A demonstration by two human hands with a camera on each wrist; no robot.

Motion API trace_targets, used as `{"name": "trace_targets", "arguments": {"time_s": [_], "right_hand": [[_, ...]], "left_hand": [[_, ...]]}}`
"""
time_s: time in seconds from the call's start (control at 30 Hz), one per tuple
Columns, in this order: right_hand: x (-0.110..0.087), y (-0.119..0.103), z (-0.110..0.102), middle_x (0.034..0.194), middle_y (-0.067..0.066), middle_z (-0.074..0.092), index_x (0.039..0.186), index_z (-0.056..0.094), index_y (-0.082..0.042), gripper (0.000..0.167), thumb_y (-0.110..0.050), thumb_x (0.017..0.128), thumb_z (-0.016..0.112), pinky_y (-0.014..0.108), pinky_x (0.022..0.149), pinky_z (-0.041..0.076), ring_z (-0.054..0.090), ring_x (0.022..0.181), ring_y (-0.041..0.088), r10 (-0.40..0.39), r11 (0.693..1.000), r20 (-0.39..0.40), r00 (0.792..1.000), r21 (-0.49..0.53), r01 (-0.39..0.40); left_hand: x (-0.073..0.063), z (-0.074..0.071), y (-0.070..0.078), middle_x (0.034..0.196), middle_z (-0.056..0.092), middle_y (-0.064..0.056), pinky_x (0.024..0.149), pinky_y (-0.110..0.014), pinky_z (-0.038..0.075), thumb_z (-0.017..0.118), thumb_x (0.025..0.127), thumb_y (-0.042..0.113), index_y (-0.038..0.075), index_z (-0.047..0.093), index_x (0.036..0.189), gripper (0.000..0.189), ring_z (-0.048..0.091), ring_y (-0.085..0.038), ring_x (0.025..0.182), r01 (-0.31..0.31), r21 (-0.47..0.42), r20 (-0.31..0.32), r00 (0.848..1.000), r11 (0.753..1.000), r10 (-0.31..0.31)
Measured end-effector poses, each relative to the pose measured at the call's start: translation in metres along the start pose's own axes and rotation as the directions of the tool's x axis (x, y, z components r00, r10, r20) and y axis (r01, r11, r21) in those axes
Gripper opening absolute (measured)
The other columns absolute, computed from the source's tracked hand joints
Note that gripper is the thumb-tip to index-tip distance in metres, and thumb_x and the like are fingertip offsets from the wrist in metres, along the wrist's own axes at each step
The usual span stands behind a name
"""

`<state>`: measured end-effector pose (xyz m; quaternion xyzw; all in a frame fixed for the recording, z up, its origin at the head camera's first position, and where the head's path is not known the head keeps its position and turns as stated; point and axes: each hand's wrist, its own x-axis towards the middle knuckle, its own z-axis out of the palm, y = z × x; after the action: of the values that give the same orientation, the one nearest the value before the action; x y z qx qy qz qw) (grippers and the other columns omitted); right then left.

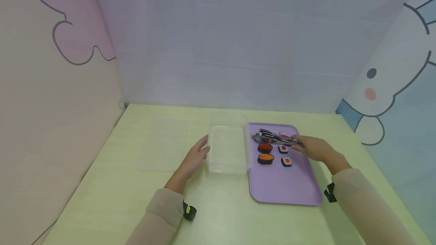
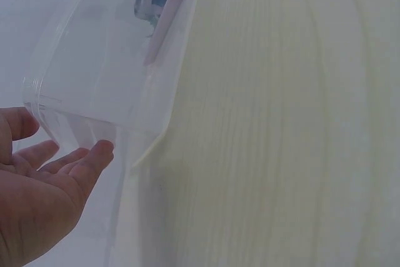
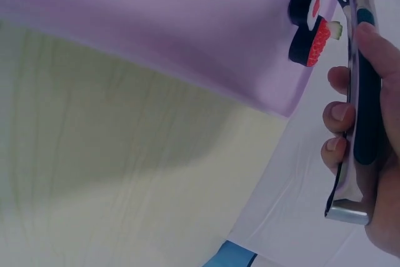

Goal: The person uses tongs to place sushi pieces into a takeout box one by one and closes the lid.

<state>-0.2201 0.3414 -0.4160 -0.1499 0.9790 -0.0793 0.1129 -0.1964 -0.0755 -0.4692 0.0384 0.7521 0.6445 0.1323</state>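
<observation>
Pale table (image 1: 211, 214): the right hand (image 1: 316, 149) grips the tongs (image 3: 367, 110) over the far part of the tray (image 1: 284, 184); the left hand (image 1: 193, 158) lays relaxed fingers on the left wall of the box (image 1: 228, 168). Off-centre closing could knock sushi (image 1: 265, 159) aside; an uneven push could slide the thin-walled box. Tongs: silvery, dark-gripped; box: clear, uncovered.

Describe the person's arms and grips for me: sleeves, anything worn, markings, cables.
The left sleeve and right sleeve are plain beige. Beside each cuff sits a small black device, left and right; the left one shows a yellow-green mark. The left grip and right grip wear no gloves. No cables show.
</observation>
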Motion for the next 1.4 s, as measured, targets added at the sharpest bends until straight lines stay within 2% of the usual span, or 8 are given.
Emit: {"name": "trace_targets", "arguments": {"time_s": [0.2,0.3,0.43,0.6,0.73,0.9,1.1,1.4], "right_hand": [[0.000,0.002,0.003,0.101,0.010,0.065,0.133,0.056,-0.007,0.044,-0.035,0.099,0.057,0.052,0.071,0.049,0.058,0.083,0.027,-0.007,1.000,-0.024,1.000,0.000,0.007],[-0.003,0.000,-0.002,0.109,0.018,0.066,0.133,0.055,-0.006,0.043,-0.034,0.099,0.057,0.057,0.074,0.050,0.062,0.093,0.037,-0.018,1.000,-0.066,0.998,-0.002,0.018],[-0.006,-0.003,-0.012,0.119,0.024,0.063,0.134,0.053,-0.006,0.046,-0.037,0.100,0.055,0.060,0.077,0.049,0.060,0.104,0.045,-0.030,1.000,-0.099,0.995,-0.013,0.029],[-0.007,-0.013,-0.028,0.115,0.023,0.064,0.134,0.053,-0.006,0.050,-0.042,0.100,0.053,0.059,0.075,0.050,0.063,0.096,0.040,-0.052,0.998,-0.139,0.989,-0.039,0.047],[-0.007,-0.030,-0.041,0.116,0.022,0.064,0.133,0.053,-0.007,0.045,-0.037,0.100,0.056,0.058,0.074,0.050,0.064,0.091,0.037,-0.062,0.997,-0.167,0.984,-0.044,0.055],[0.001,-0.055,-0.052,0.121,0.020,0.062,0.134,0.054,-0.011,0.044,-0.036,0.099,0.057,0.057,0.077,0.050,0.063,0.092,0.034,-0.065,0.998,-0.152,0.986,-0.029,0.061],[0.024,-0.076,-0.049,0.096,0.005,0.064,0.133,0.055,-0.013,0.042,-0.037,0.098,0.058,0.041,0.062,0.046,0.054,0.072,0.021,-0.092,0.995,-0.112,0.989,-0.041,0.088],[0.051,-0.102,-0.037,0.100,0.003,0.065,0.129,0.057,-0.014,0.035,-0.033,0.099,0.057,0.042,0.063,0.048,0.054,0.072,0.020,-0.150,0.983,-0.058,0.987,-0.113,0.143]], "left_hand": [[-0.001,0.001,0.002,0.156,0.028,-0.014,0.109,-0.052,0.033,0.042,0.105,0.020,0.013,0.027,0.155,0.053,0.034,-0.037,0.137,0.013,0.009,-0.016,1.000,1.000,-0.012],[-0.002,0.001,0.002,0.156,0.027,-0.014,0.109,-0.053,0.032,0.042,0.104,0.020,0.013,0.026,0.155,0.053,0.035,-0.038,0.137,0.016,0.006,-0.016,1.000,1.000,-0.016],[-0.002,0.001,0.003,0.156,0.027,-0.014,0.109,-0.052,0.033,0.042,0.104,0.020,0.014,0.027,0.155,0.053,0.034,-0.037,0.137,0.016,0.002,-0.019,1.000,1.000,-0.016],[-0.002,0.000,0.003,0.156,0.028,-0.014,0.109,-0.052,0.032,0.043,0.104,0.020,0.014,0.027,0.155,0.054,0.034,-0.036,0.137,0.013,0.001,-0.022,1.000,1.000,-0.013],[-0.002,-0.001,0.002,0.157,0.027,-0.015,0.109,-0.053,0.032,0.043,0.104,0.020,0.013,0.026,0.155,0.054,0.034,-0.038,0.137,0.010,-0.003,-0.011,1.000,1.000,-0.010],[-0.003,-0.001,0.002,0.157,0.025,-0.017,0.109,-0.053,0.031,0.042,0.104,0.019,0.012,0.025,0.155,0.054,0.032,-0.040,0.137,-0.001,-0.020,0.002,1.000,1.000,0.001],[-0.002,-0.001,-0.002,0.155,0.025,-0.021,0.107,-0.056,0.032,0.042,0.104,0.020,0.008,0.025,0.154,0.054,0.033,-0.044,0.135,-0.034,-0.006,0.003,0.999,0.999,0.034],[0.001,0.000,-0.003,0.155,0.030,-0.016,0.108,-0.052,0.033,0.044,0.104,0.019,0.012,0.029,0.154,0.053,0.035,-0.037,0.137,0.011,-0.019,-0.032,0.999,1.000,-0.012]]}}
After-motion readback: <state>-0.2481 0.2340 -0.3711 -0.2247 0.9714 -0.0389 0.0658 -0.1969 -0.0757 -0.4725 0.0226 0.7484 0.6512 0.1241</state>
